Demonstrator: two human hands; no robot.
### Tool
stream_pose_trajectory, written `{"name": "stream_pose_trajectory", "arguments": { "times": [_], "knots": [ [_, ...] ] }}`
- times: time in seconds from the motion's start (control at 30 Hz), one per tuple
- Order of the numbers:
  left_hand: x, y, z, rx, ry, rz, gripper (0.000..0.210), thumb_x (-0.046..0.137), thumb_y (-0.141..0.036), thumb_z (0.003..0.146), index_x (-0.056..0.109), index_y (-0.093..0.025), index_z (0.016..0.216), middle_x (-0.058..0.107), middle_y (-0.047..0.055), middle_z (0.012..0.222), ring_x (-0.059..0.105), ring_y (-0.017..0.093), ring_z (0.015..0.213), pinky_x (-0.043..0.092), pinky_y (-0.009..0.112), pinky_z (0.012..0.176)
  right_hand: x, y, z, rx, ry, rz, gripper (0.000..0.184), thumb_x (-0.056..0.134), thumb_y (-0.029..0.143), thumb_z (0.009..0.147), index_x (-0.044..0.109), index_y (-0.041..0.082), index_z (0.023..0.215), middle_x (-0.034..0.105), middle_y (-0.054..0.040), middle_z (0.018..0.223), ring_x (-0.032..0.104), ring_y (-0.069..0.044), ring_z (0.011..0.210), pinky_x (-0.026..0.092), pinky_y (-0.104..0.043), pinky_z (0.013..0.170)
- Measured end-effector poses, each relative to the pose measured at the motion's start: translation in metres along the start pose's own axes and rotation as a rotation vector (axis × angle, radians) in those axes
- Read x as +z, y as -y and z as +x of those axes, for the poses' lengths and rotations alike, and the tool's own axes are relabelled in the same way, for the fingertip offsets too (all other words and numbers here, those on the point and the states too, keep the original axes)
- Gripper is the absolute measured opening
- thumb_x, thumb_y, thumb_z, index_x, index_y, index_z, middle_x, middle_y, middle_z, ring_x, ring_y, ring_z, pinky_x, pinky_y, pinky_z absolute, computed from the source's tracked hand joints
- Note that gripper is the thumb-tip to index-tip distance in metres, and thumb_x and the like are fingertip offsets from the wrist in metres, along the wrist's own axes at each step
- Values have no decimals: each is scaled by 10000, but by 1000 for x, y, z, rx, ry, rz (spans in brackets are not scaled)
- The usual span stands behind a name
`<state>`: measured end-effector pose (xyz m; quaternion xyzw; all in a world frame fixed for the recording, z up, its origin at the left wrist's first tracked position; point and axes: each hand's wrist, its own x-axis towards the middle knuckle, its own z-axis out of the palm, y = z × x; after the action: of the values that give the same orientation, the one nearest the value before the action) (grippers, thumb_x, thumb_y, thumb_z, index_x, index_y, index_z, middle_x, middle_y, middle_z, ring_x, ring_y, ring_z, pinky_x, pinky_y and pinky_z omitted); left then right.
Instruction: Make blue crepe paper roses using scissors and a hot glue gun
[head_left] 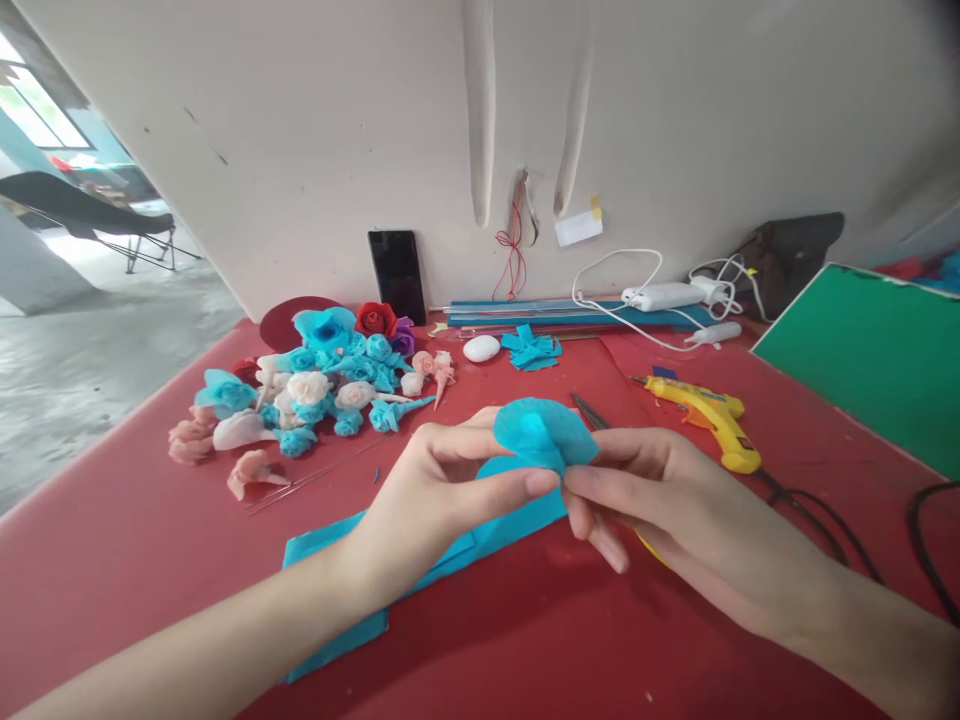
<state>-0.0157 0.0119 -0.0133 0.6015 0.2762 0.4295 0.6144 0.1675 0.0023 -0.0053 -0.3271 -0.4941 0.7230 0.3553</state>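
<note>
Between my two hands is a blue crepe paper flower [541, 432], its rounded petal spread at the top and its base pinched narrow. My left hand [450, 475] grips it from the left, with the thumb across the lower front. From the right, my right hand [660, 490] pinches the same base between thumb and fingers. Below them, folded blue crepe paper [337, 545] lies on the red table [480, 650], partly covered by my left hand and forearm. Behind my right fingers, dark scissors [589, 412] show only in part.
A pile of blue, white and pink paper flowers [307, 385] sits at the left. A yellow glue gun [705, 415] with a black cord lies at the right, near a green board [870, 360]. Farther back are a phone [397, 275], cut blue strips [531, 348] and a white power strip [664, 296].
</note>
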Motion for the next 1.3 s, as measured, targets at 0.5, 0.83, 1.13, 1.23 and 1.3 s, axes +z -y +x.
{"name": "stream_pose_trajectory", "arguments": {
  "times": [0.5,0.83,1.13,1.23,1.3],
  "knots": [
    [7,7,-1,-115,50,-275,137,648,-186,833,740,-236,922,640,-19,688,597,101,668,525,206,716,9,-3,-7,-155,-162,-481,112,561,234,854,645,212,783,620,37,667,528,-46,513,449,-132,524],
    [8,10,-3,-174,4,-362,187,733,-209,758,727,-242,943,680,-7,757,629,131,697,540,254,740,11,-5,-8,-246,-161,-610,183,524,296,857,636,209,741,590,28,592,515,-56,461,427,-140,462],
    [12,7,-3,-178,48,-412,44,689,-200,795,675,-185,833,643,-16,759,614,115,646,518,249,712,11,-5,-12,-199,-160,-691,352,500,383,891,579,177,618,481,38,447,434,-50,373,348,-149,401],
    [13,6,-4,-167,36,-396,14,667,-182,809,671,-178,795,638,-14,731,600,113,629,514,246,694,11,-6,-12,-194,-155,-707,399,471,421,908,585,174,617,526,20,470,458,-58,383,368,-159,419],
    [13,5,-5,-162,35,-390,50,645,-162,822,675,-178,785,643,-12,719,596,113,622,510,252,697,11,-6,-11,-193,-153,-710,403,472,420,908,586,171,612,548,14,486,471,-58,385,375,-158,422]
  ]
}}
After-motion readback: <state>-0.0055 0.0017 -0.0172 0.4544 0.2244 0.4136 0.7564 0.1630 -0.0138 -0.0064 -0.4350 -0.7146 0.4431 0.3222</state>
